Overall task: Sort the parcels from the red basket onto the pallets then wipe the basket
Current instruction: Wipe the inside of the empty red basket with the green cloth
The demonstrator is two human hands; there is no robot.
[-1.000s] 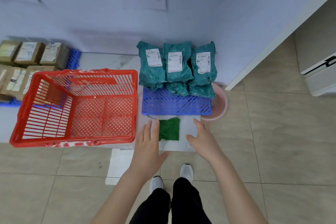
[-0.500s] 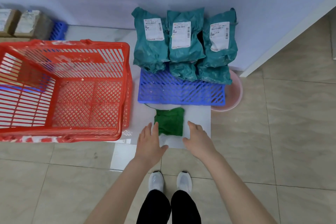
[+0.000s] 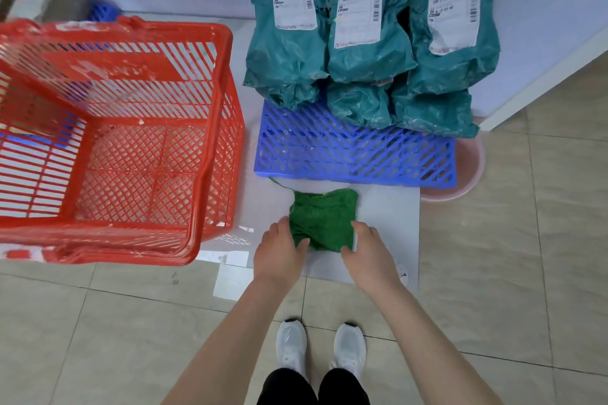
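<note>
The white label (image 3: pixel 358 15) on the middle teal parcel (image 3: pixel 368 59) starts "730 122". The other print is too blurry.

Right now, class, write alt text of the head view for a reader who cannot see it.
A person's left hand and right hand grip a green cloth beside an empty red basket. Behind it, teal parcels sit stacked on a blue pallet.

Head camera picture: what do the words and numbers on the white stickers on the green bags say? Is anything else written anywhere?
On the left sticker: seems to start "786 606", rest blurred.
On the middle sticker: seems to start "730 122", rest blurred.
On the right sticker: too blurred to read.
On the basket, pallet and cloth: no writing seen.
</note>
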